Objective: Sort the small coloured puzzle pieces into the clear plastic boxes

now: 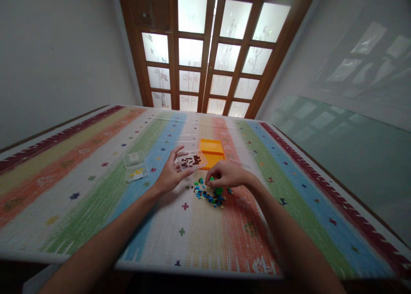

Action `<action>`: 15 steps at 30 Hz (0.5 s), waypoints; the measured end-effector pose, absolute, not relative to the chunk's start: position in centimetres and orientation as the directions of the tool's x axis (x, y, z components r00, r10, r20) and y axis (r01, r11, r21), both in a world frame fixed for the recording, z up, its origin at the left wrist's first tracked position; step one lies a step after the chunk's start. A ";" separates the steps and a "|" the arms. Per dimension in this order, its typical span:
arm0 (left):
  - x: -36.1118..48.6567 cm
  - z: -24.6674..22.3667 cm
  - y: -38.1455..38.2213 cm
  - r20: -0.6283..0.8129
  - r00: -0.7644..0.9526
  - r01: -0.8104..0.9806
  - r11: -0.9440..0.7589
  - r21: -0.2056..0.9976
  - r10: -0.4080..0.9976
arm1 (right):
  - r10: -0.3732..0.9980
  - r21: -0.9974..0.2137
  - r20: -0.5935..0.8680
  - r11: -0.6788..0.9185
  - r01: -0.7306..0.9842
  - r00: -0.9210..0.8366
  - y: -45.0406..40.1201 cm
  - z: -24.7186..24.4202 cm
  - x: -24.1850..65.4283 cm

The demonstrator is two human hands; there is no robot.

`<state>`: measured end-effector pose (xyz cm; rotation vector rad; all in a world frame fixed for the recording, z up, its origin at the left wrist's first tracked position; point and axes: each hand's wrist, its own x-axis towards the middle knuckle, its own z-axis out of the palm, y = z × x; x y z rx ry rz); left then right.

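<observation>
My left hand (170, 173) grips a clear plastic box (204, 164) by its near left side, thumb along the near edge. Inside lie several small dark brown pieces (193, 160). To the right, my right hand (226, 174) is over a loose pile of small building bricks (210, 197), mostly blue, green, dark and cream. Its fingers are bent down and pinched together at the pile's far edge. Whatever may be between the fingertips is too small or hidden to make out.
Just beyond the hands lies an open orange case (212, 146). An open clear box (136, 172) with several yellow pieces sits to the left. A striped cloth (105, 191) covers the table. Walls flank the table, and wood-and-glass doors (205, 49) stand behind it.
</observation>
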<state>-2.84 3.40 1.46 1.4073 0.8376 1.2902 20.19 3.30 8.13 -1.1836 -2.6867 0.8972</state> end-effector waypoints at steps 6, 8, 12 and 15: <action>-3.3 1.4 4.1 0.291 0.140 -0.140 -0.272 0.952 0.946 | 0.800 -0.227 -0.124 0.553 0.802 -0.587 3.2 6.2 17.8; -3.3 1.4 4.0 0.287 0.143 -0.135 -0.269 0.954 0.947 | 0.820 -0.173 -0.121 0.538 0.825 -0.560 3.1 5.6 17.3; -3.2 1.5 3.8 0.281 0.157 -0.139 -0.261 0.955 0.947 | 0.844 -0.136 -0.125 0.506 0.852 -0.521 2.7 5.1 16.8; -3.2 1.7 3.7 0.280 0.164 -0.143 -0.258 0.956 0.946 | 0.851 -0.144 -0.117 0.496 0.856 -0.512 2.6 5.0 16.8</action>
